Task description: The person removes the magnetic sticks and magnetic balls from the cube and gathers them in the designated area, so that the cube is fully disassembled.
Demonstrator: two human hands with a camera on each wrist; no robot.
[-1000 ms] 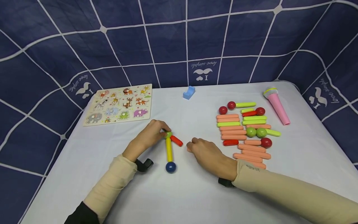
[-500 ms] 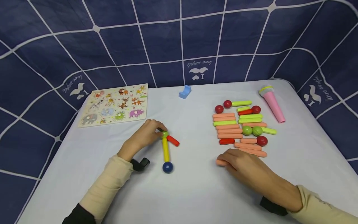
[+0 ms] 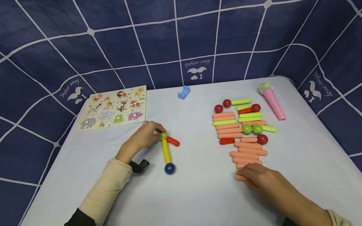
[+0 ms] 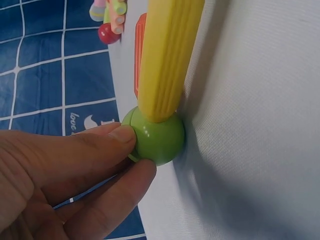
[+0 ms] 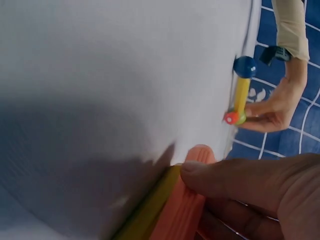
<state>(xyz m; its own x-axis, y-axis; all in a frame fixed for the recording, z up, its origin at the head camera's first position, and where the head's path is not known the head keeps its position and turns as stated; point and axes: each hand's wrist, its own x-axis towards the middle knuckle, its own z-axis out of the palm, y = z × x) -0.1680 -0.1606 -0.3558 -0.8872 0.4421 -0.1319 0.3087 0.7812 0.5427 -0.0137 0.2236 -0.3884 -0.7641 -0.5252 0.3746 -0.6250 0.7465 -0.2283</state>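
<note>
My left hand (image 3: 144,138) pinches a green ball (image 4: 159,137) between thumb and fingers. A ridged yellow rod (image 3: 166,151) and a shorter red rod (image 3: 173,141) extend from this ball. At the yellow rod's near end sits a dark blue ball (image 3: 170,168). Over on the right, my right hand (image 3: 267,182) grips a salmon-coloured rod (image 5: 181,210), thumb on top, at the near end of the laid-out rods. A yellowish rod (image 5: 150,210) lies alongside it in the right wrist view. My fingers partly cover both.
Beyond the right hand lie several salmon rods (image 3: 248,145), lime rods (image 3: 250,115), red balls (image 3: 262,139) and green balls (image 3: 257,129). A pink toy microphone (image 3: 273,102) is at the back right, a blue block (image 3: 184,92) at the back, an animal puzzle board (image 3: 113,108) at left.
My right hand went from near the red rod to the right side, now gripping a salmon rod at the near end of the pile. The left hand keeps its hold; the head view shifted slightly.
</note>
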